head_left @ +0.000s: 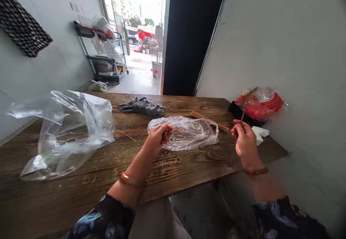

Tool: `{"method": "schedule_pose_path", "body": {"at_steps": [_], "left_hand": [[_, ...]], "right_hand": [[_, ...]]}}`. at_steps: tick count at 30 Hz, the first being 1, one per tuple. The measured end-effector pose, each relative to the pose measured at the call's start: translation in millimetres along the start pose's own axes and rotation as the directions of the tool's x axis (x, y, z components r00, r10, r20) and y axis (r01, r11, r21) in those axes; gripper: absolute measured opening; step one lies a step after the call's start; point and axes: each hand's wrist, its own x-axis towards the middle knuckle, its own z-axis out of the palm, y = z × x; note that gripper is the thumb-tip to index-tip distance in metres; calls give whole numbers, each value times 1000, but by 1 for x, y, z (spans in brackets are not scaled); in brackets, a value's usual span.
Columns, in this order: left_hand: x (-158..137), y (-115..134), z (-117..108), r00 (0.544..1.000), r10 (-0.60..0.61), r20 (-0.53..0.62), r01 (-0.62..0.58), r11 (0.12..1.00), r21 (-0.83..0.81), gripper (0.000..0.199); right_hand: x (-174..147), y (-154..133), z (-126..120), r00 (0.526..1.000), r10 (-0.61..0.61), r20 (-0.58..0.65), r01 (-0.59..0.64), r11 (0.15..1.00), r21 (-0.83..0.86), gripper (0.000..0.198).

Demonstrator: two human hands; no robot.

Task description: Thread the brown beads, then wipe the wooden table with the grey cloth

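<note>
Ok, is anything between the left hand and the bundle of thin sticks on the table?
Yes: a crumpled clear plastic bag lies on the tabletop between the left hand and the stick bundle.

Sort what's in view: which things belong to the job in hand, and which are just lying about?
Likely in the job:
thin brown stick, pinched in the right hand;
crumpled clear plastic bag by the closed left hand;
bundle of thin sticks.

Likely just lying about:
gray cloth;
white tissue;
wheeled cart;
large clear plastic bag, role less certain.
</note>
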Motion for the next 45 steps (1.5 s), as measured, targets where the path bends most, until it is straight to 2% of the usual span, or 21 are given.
{"method": "schedule_pose_path", "body": {"at_steps": [3, 5, 8, 11, 15, 19, 23, 28, 32, 34, 36, 37, 38, 39, 41, 42, 43, 45], "left_hand": [[-2, 1, 0, 1000, -8, 20, 9, 1000, -23, 26], [-2, 1, -1, 999, -20, 43, 22, 999, -50, 22], [-2, 1, -3, 996, -41, 78, 48, 995, -87, 12], [-2, 1, -4, 993, -71, 97, 82, 990, -118, 10], [-3, 1, -3, 986, -114, 125, 136, 973, -186, 16], [-3, -1, -4, 986, -112, 122, 136, 966, -221, 32], [-4, -3, -5, 988, -102, 116, 125, 970, -207, 35], [-5, -3, -6, 985, -124, 122, 144, 975, -169, 39], [-6, -5, -8, 987, -107, 117, 127, 976, -178, 37], [-7, -6, -8, 987, -98, 130, 122, 975, -188, 36], [-8, -6, -7, 987, -80, 139, 106, 975, -194, 35], [-8, -5, -7, 988, -69, 141, 96, 976, -194, 35], [-9, -5, -6, 988, -60, 141, 86, 978, -191, 35], [-10, -5, -6, 988, -54, 142, 80, 979, -185, 36], [-11, -4, -4, 988, -46, 145, 70, 984, -165, 38], [-11, -4, -3, 989, -39, 145, 61, 987, -151, 40], [-12, -4, -2, 989, -30, 142, 50, 990, -134, 43], [-13, -3, 0, 992, -6, 127, 19, 995, -102, 50]], "right_hand": [[23, 8, -5, 999, -41, -21, 40, 997, -73, 27], [32, 17, -11, 999, -44, 28, 50, 966, -256, 33], [38, 35, -18, 992, -14, 126, 81, 835, -544, 43], [49, 49, -19, 978, 0, 210, 145, 725, -674, 39], [71, 62, -9, 941, 45, 334, 269, 498, -824, 30], [83, 75, 0, 895, 131, 427, 380, 280, -882, 33], [79, 89, 0, 849, 209, 485, 468, 127, -875, 38], [70, 96, -5, 820, 266, 507, 515, 44, -856, 28], [70, 90, -17, 847, 255, 466, 477, 20, -878, 31], [74, 83, -27, 878, 236, 418, 423, 32, -906, 39], [78, 75, -35, 922, 199, 331, 313, 113, -943, 43], [79, 70, -38, 948, 169, 271, 238, 193, -952, 43], [79, 64, -38, 970, 133, 204, 154, 314, -937, 42], [76, 58, -37, 985, 108, 133, 65, 479, -875, 40], [64, 43, -28, 992, 118, 33, -73, 782, -619, 38], [54, 34, -21, 988, 153, 19, -127, 879, -459, 38], [41, 25, -12, 981, 192, 34, -169, 924, -343, 40], [12, 8, 10, 958, 265, 106, -238, 946, -220, 42]]}}
